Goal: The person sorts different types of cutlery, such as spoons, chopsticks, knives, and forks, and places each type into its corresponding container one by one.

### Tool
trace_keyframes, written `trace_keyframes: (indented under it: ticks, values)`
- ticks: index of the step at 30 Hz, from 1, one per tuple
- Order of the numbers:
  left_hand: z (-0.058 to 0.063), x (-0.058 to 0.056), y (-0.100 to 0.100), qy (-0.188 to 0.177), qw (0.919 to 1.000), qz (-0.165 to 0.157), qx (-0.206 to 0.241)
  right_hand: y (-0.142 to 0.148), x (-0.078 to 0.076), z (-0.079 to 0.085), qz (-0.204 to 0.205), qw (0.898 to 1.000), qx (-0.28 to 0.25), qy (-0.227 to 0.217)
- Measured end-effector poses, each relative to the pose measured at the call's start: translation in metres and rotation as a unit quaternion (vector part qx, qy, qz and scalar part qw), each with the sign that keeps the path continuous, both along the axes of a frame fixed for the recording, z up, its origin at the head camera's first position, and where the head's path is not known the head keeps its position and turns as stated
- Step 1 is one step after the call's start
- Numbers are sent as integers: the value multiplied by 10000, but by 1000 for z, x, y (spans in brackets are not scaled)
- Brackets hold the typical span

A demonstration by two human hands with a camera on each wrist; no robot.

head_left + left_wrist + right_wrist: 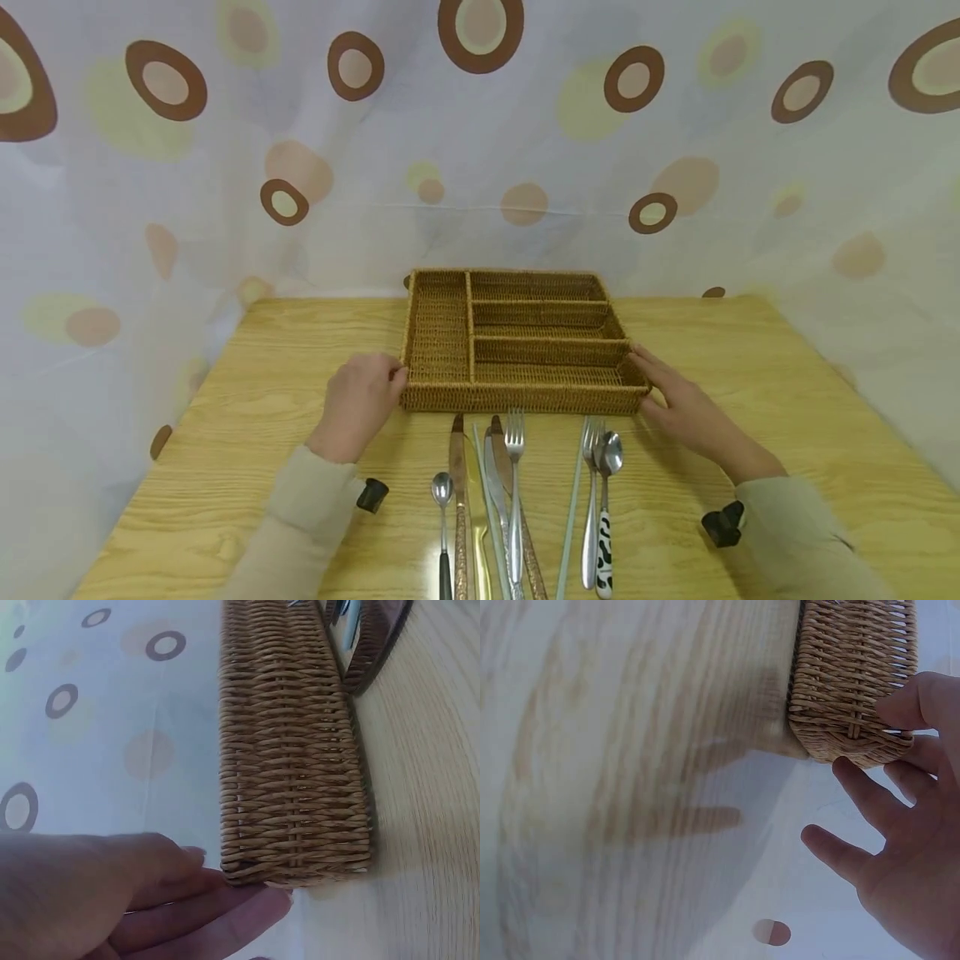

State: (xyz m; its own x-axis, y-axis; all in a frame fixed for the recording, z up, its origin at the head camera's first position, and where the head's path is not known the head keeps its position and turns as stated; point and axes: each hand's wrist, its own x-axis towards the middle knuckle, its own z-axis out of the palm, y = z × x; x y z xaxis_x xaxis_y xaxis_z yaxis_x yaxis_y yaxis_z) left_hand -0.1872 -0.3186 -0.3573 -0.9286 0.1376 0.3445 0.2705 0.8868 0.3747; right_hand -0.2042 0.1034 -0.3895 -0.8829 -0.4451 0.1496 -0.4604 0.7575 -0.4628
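A brown woven cutlery tray with several compartments sits at the back of the wooden table. My left hand touches its left end near the front corner. In the left wrist view, fairly straight fingers lie against that end wall, the thumb just short of it. On the opposite side is my right hand, at the front right corner. In the right wrist view, the thumb rests by the front wall. Some fingers touch the tray's end; others are spread away from it.
In front of the tray lie a small dark-handled spoon, a gold knife, several other knives, a fork, pale green chopsticks, and a spoon with a black-and-white handle. A patterned curtain hangs behind the table.
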Motion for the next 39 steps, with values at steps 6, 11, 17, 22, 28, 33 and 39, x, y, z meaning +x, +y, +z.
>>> trace_keyframes:
  ticks: [6,11,17,22,28,33,39]
  values:
    - [-2,0,6,-163,9984,541,-1,-3,3,-1,-83,9999,-58,54]
    - [-5,0,6,-251,9971,654,298,-7,3,-1,-154,9998,-30,80]
    - [-10,0,3,-294,9981,428,324,-11,1,-6,-338,9991,183,173]
    - [-9,-3,2,-243,9988,342,253,-17,6,-6,-487,9984,206,175]
    - [-9,-5,4,-460,9983,229,259,-25,29,10,-1114,9928,217,383]
    - [-9,-5,4,-272,9989,246,300,-38,50,27,-1402,9892,184,381]
    - [-8,-6,4,-429,9983,272,302,-56,73,34,-1163,9912,537,-341]
